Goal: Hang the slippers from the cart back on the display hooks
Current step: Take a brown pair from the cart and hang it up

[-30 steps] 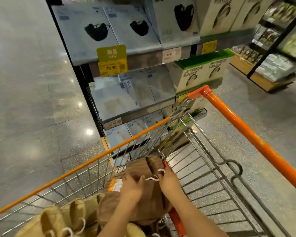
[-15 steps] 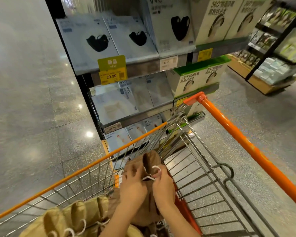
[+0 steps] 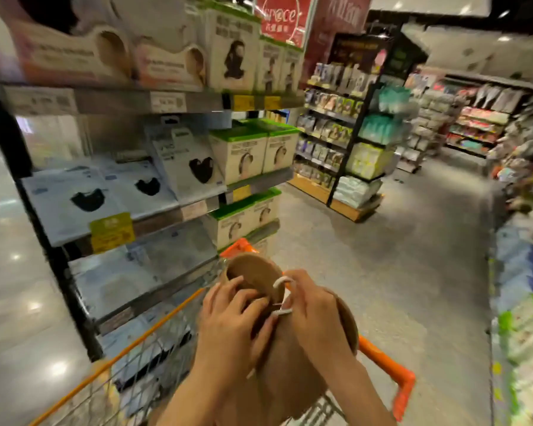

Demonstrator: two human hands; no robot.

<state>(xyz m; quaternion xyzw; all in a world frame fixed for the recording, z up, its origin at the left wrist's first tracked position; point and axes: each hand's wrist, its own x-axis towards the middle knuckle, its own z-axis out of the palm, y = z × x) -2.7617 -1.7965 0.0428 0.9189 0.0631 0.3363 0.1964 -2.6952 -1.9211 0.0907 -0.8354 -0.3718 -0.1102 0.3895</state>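
We hold one pair of brown slippers point(image 3: 293, 358) above the cart point(image 3: 379, 355), our left hand point(image 3: 231, 321) with fingers curled round the upper slipper and our right hand point(image 3: 314, 312) pinching its one white hanger hook point(image 3: 282, 284). If that thin hook twists or slips from our two hands as we turn, the pair could drop back into the cart. No display hooks show yet.

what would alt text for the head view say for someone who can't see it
Two hands hold brown slippers above an orange cart: the left hand grips them while the right hand pinches their white hanger. Shelves of boxed face masks stand to the left, a blurred store aisle ahead.
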